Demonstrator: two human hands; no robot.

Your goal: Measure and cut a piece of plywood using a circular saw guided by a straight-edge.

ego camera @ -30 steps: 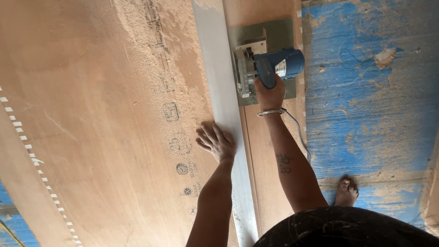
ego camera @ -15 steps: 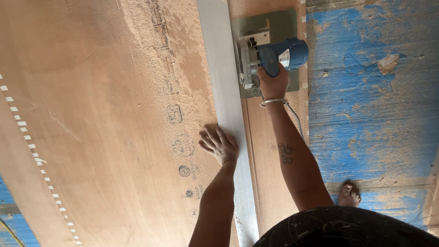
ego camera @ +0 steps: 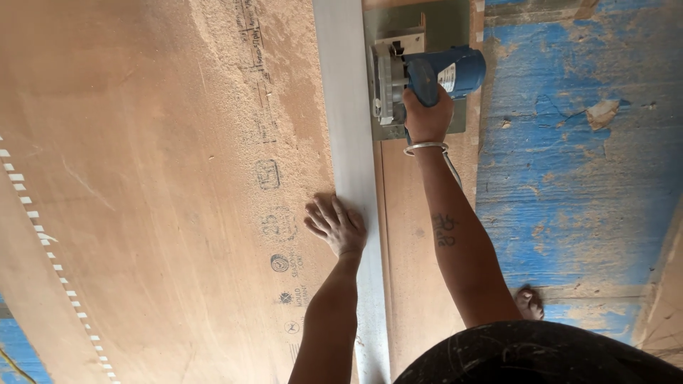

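Right hand (ego camera: 427,117) clamped on blue circular saw (ego camera: 420,82), far up the plywood sheet (ego camera: 142,178) | left hand (ego camera: 336,226) fingers spread, pinning straightedge (ego camera: 348,128) | kerf runs behind the saw, sheet's far end out of view

A small pale label (ego camera: 448,77) sits on the blue saw (ego camera: 434,75) body — rectangular. Dark round and boxed stamps (ego camera: 279,263) mark the plywood (ego camera: 142,178) — faded ink.

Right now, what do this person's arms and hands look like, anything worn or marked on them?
Both arms are bare, with no sleeves or gloves. The right hand has a thin silver bangle at the wrist, and a small dark tattoo marks the right forearm. The left hand shows no rings or bands. Dark, paint-flecked clothing covers the body below.
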